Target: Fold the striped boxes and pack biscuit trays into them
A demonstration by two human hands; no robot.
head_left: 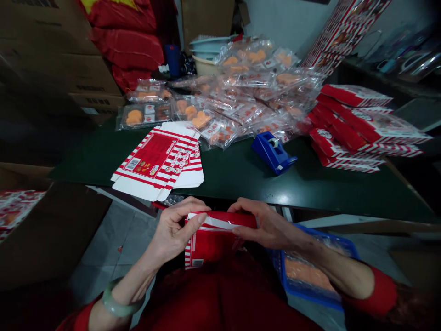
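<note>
A red and white striped carton (215, 243) stands before my chest at the table's front edge, its printed side and barcode toward me. My left hand (181, 225) grips the carton's upper left corner, thumb on the near side and fingers over the top. At the upper right corner, my right hand (257, 220) pinches the top edge in the same way. What lies inside the carton is hidden. Beyond my left hand, flattened cartons (155, 158) of the same print lie in a small stack on the dark green table (234, 179).
Clear bags of orange pieces (241, 101) are heaped at the table's back. A blue tape dispenser (274, 154) stands in front of them. Folded cartons (358, 124) are piled at the right. Below the table sits a blue crate (287, 280); brown boxes (51, 50) rise at the left.
</note>
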